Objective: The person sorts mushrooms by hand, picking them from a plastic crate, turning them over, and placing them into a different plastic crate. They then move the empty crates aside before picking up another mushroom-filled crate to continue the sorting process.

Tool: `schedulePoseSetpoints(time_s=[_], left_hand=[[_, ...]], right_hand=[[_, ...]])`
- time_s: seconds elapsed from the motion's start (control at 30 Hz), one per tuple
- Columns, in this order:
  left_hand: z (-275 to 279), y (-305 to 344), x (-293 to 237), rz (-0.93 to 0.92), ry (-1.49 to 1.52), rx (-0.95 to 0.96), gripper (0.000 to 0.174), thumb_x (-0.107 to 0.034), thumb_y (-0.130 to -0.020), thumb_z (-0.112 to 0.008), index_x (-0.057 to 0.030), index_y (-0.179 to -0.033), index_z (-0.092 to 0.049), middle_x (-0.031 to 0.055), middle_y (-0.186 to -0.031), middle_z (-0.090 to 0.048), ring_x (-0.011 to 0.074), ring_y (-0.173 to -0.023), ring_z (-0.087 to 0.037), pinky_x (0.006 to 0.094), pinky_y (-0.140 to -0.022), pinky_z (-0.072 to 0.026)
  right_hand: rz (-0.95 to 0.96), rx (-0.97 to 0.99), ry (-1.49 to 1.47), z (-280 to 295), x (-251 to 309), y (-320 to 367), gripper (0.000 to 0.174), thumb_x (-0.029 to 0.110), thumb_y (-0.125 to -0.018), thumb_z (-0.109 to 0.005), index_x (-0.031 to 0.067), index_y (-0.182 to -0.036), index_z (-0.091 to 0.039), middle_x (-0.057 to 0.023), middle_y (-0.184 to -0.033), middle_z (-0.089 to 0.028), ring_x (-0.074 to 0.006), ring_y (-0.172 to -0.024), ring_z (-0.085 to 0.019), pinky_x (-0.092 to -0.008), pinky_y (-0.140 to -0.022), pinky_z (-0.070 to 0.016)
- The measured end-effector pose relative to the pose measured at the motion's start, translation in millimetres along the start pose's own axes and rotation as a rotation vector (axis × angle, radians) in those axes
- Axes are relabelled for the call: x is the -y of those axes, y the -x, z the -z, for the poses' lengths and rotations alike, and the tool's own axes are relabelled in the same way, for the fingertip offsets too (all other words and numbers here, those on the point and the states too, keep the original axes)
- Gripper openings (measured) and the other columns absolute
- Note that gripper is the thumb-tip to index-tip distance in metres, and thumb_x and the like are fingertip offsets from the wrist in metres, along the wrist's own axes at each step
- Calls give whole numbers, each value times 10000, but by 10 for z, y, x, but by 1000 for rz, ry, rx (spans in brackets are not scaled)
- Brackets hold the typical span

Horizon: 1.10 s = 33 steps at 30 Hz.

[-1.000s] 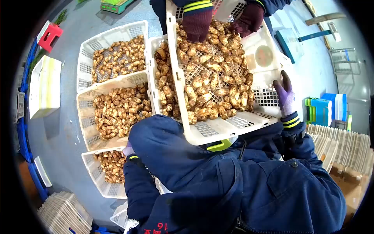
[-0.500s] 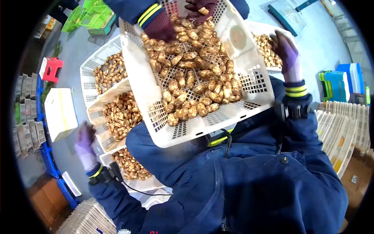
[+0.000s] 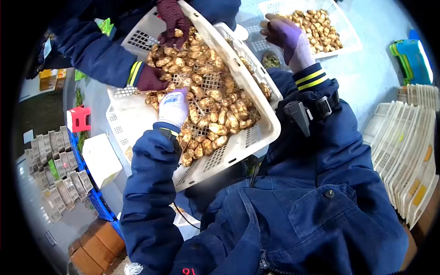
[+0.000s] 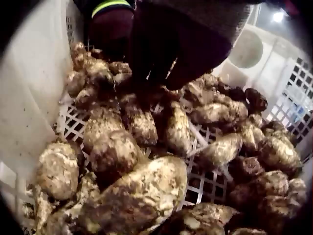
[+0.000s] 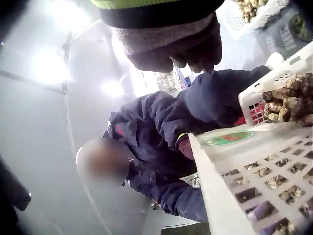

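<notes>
A white plastic crate (image 3: 270, 120) full of brown, knobbly tubers (image 3: 215, 110) lies tilted across the wearer's lap. My left hand (image 3: 174, 109), in a purple and white glove, reaches down among the tubers. In the left wrist view its dark fingers (image 4: 181, 46) point into them, and the fingertips are hidden; I cannot tell whether they hold one. My right hand (image 3: 289, 41) is raised beyond the crate's right side, fingers loosely bent and holding nothing. Another person's maroon-gloved hands (image 3: 153, 77) work in the same crate, one with a tuber at its fingers.
Another crate of tubers (image 3: 355, 43) stands on the floor at the upper right. A further crate (image 3: 275, 82) lies just under the lap crate's right side. Stacked white crates (image 3: 403, 151) stand at the right. At the left are a red stool (image 3: 79, 119) and a white box (image 3: 103, 158).
My left hand has come from the left side into the crate. The right hand has moved left in view and stays raised. The crate now appears turned, with the other person's arm across its left.
</notes>
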<state>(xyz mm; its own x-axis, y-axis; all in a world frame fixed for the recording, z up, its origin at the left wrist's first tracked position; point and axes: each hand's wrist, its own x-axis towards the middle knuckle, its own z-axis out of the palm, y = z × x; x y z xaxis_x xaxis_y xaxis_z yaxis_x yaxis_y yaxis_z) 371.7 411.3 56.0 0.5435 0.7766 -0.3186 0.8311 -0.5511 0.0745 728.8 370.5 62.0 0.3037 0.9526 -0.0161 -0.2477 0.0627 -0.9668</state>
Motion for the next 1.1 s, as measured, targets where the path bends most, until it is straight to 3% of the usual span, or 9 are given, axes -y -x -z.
schedulePoseSetpoints(time_s=[0.03,0.1,0.23,0.37,0.43,0.53,0.73,0.9,1.1], left_hand=[[-1,-1,-82,35,-85,-12,383,-81,-819,-578,-115,-1199,-608,183,-1021,-659,352,-966,-635,440,-821,-509],[-23,-1,-125,56,-156,28,421,-105,-796,-656,-122,-1211,-587,170,-1034,-642,359,-964,-631,438,-818,-511],[-73,-22,46,-9,-119,0,418,-200,-772,-750,-109,-1166,-646,185,-1014,-652,343,-900,-649,407,-785,-527],[174,111,159,338,850,6,363,-182,-826,-727,4,-1122,-632,131,-1002,-687,200,-846,-685,315,-747,-562],[438,284,83,298,1487,60,407,-142,-867,-642,48,-1217,-557,140,-1044,-668,226,-916,-678,331,-814,-577],[634,420,-153,133,1814,180,613,-25,-849,-508,22,-1432,-326,148,-1080,-630,265,-1018,-646,402,-895,-563],[641,244,-1126,-80,537,699,441,-270,-840,-625,-75,-1235,-604,80,-715,-635,202,-600,-612,345,-569,-488],[238,369,-956,-427,164,378,495,-202,-791,-620,-183,-1284,-577,140,-818,-645,334,-821,-645,456,-727,-506],[205,280,-1141,-416,-88,286,256,-221,-750,-672,-76,-960,-645,121,-802,-642,325,-809,-635,455,-697,-490]], right_hand=[[107,7,37,34,2,-17,273,80,-952,-528,-23,-1198,-587,-84,-1077,-655,-132,-900,-656,-240,-776,-534],[-119,-74,-112,70,43,-63,396,225,-975,-523,-16,-1290,-527,-122,-1152,-652,-199,-1071,-631,-302,-907,-514],[-21,-39,-138,-1,82,-1,291,150,-935,-564,2,-1183,-600,-65,-977,-664,-143,-850,-648,-241,-744,-525],[-151,-67,-242,-30,107,18,290,156,-946,-540,8,-1189,-596,-42,-958,-665,-121,-820,-641,-234,-746,-516],[-90,-5,-240,-22,75,24,293,156,-953,-527,9,-1199,-588,-46,-948,-669,-124,-810,-645,-241,-741,-520],[-107,-22,-249,-25,41,-2,293,161,-948,-537,16,-1198,-586,-58,-971,-673,-129,-822,-649,-250,-733,-521],[-111,11,-258,-9,-65,-19,281,159,-949,-537,17,-1184,-598,-63,-975,-672,-139,-813,-640,-247,-720,-515],[-135,1,-242,-54,-74,-20,307,190,-939,-557,23,-1194,-598,-60,-985,-674,-139,-832,-642,-249,-730,-513],[-137,-18,-224,-53,-97,-65,308,179,-931,-558,17,-1190,-596,-57,-997,-669,-133,-848,-639,-242,-743,-507]])
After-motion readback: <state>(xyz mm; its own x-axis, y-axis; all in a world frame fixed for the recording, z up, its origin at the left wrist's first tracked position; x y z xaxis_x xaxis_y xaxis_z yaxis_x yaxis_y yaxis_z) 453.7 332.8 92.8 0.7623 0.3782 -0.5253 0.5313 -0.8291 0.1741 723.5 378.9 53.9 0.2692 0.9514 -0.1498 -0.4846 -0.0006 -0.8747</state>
